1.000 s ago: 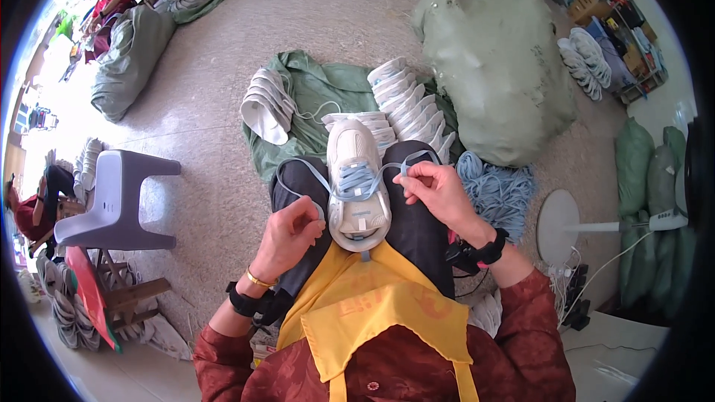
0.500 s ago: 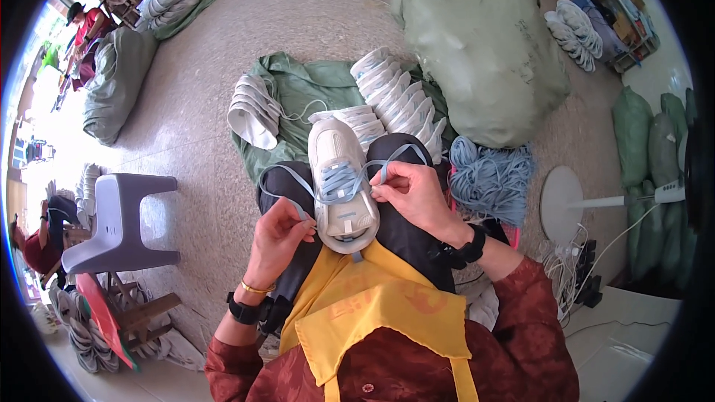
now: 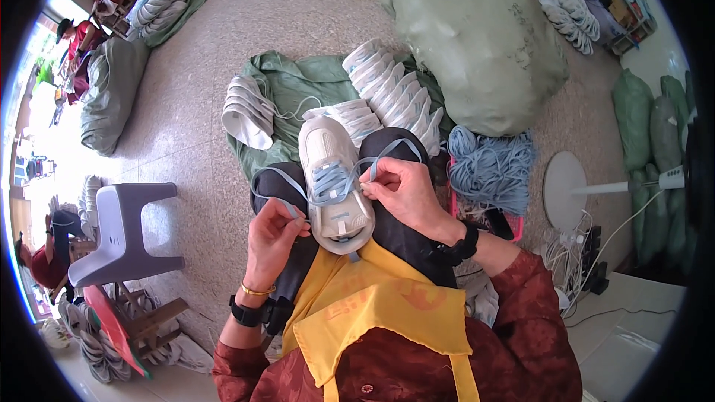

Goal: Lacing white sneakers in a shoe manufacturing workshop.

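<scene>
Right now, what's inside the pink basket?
A big pile of blue laces sits in the pink basket, with something dark at the near end. The pile covers the bottom, so what's underneath can't be seen.

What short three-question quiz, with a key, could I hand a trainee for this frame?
1. True or false: the left hand pinches the blue lace of the pale shoe.
2. Multiple choice: what is heaped in the pink container?
A) cardboard boxes
B) blue strands
C) white shoes
3. Fill in (toward / away from): the shoe's toe points ___ the yellow apron.

Key: 1 true; 2 B; 3 away from.
</scene>
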The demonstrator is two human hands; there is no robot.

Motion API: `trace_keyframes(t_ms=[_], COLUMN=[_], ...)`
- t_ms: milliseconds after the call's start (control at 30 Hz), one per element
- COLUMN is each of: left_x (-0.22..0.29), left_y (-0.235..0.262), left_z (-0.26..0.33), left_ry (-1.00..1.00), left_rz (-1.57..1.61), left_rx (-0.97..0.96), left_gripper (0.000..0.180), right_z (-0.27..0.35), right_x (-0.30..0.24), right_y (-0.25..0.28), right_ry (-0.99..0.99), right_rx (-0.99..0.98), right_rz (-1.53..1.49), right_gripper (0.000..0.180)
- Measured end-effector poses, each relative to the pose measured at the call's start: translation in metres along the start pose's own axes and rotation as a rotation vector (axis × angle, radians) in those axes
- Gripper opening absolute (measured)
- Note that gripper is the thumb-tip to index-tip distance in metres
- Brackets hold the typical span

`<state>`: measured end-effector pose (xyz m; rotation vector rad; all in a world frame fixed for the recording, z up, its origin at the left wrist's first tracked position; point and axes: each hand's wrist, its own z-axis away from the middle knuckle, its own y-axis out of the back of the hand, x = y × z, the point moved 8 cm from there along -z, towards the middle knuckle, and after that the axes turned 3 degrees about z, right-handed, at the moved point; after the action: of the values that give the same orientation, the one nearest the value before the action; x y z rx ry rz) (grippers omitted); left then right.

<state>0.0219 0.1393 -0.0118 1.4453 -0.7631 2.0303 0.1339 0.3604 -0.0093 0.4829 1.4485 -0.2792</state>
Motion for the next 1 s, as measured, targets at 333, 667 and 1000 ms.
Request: trace_keyframes(t_ms=[333, 667, 1000], left_x=[0.0, -0.005, -0.012], left_y=[0.001, 0.002, 0.001], left_z=[-0.002, -0.009, -0.013], left_ry=[-0.015, -0.066, -0.09], left_rz=[-0.005, 0.067, -0.07], left_rx=[0.051, 0.108, 0.12], left_gripper=[0.014, 0.018, 0.015], right_z=[0.001, 0.0, 0.001], right_x=[-0.016, -0.014, -0.016], right_y=[-0.003, -0.008, -0.01], right_ry=[0.095, 0.083, 0.072], right_rx=[-0.032, -0.042, -0.045], right_rz=[0.187, 0.215, 0.236], right_gripper=[0.004, 0.007, 0.007])
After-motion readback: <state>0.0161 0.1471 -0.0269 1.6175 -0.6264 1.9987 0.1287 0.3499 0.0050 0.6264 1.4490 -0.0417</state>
